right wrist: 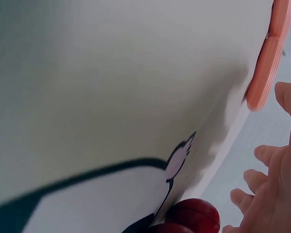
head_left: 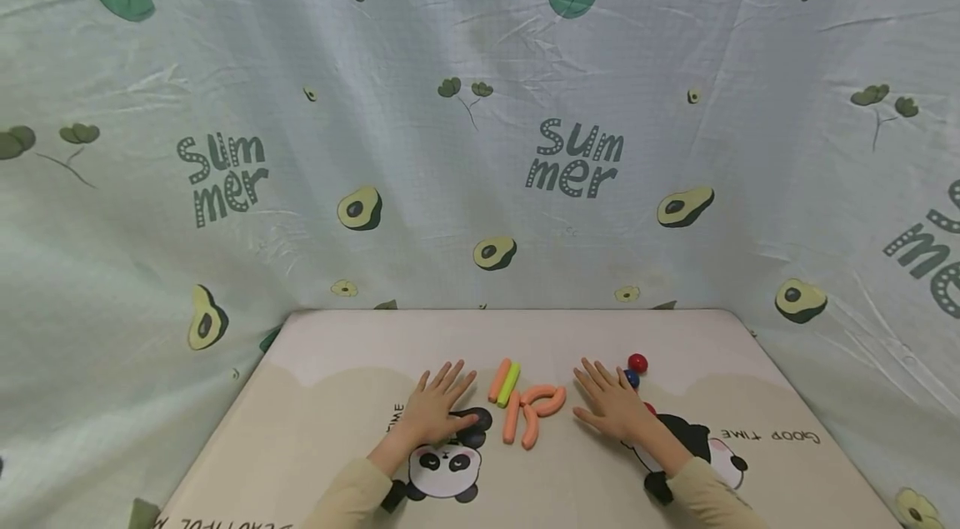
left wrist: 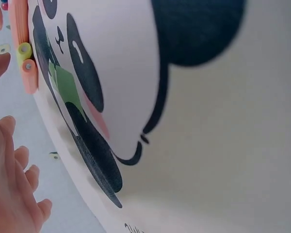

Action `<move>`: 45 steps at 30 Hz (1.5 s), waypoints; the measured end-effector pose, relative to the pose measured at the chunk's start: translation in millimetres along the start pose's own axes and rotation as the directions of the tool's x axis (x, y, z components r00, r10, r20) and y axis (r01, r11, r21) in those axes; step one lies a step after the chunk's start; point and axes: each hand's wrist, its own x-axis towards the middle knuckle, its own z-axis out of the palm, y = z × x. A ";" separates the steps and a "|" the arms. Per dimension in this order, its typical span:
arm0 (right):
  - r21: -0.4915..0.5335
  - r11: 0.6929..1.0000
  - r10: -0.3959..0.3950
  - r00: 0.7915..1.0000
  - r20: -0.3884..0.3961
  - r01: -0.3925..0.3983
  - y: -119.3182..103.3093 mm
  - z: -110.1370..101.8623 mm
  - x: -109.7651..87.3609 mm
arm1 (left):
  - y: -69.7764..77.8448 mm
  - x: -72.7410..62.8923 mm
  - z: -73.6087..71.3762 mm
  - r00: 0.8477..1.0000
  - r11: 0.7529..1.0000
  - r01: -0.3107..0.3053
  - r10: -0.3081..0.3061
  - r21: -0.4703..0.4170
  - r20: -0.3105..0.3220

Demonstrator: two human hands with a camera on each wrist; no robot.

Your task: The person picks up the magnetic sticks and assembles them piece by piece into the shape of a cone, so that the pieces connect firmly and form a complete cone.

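Salmon-coloured sticks [head_left: 512,418] are lying near the middle of the table [head_left: 585,496] in the head view, a straight one, two curved ones looping at its upper right and a bent one slanting below, together making a shape like a letter R. Just beyond them, one more salmon stick [head_left: 499,381] and a yellow-green stick [head_left: 508,385] are lying side by side on a slant. To the left of these, the left hand [head_left: 433,412] is spreading its fingers wide, back upward, holding nothing, near a printed panda [head_left: 445,471]. On the other side, the right hand [head_left: 615,406] is fanning its fingers just as widely, also holding nothing. Beside it a red ball [head_left: 637,363] and a blue ball [head_left: 632,379] are sitting close together, with a bit of another red one [head_left: 650,408] showing past the hand. Behind everything, a pale curtain [head_left: 420,54] printed with leaves and avocados is hanging.

In the left wrist view, the left hand is showing at the left edge, its fingers apart and empty; the stick ends are appearing beyond its thumb.

In the right wrist view, the right thumb is pointing toward a salmon piece, while dark red balls are resting below the empty, parted fingers.
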 end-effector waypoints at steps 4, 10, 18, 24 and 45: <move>-0.007 1.000 -0.028 1.000 -0.005 0.028 3.5 -1.0 -2.5 | -0.3 -0.4 -0.1 1.000 1.000 -0.019 0.019 0.007 0.010; -0.034 0.997 -0.067 0.997 -0.038 0.065 7.8 -6.1 -5.3 | 1.5 -0.1 -4.7 0.996 0.996 -0.084 0.083 0.020 0.021; -0.042 0.993 -0.116 0.985 -0.124 0.111 14.7 -5.4 -6.5 | 5.8 0.0 -10.3 0.989 0.989 -0.145 0.145 0.013 0.042; -0.013 0.994 -0.114 0.986 -0.118 0.113 18.8 -6.2 -8.6 | 8.2 0.9 -11.9 0.984 0.984 -0.177 0.177 0.012 0.034; -0.035 0.991 -0.132 0.973 -0.189 0.127 29.2 -9.6 -18.5 | 24.8 1.9 -13.7 0.942 0.940 -0.335 0.336 0.070 0.000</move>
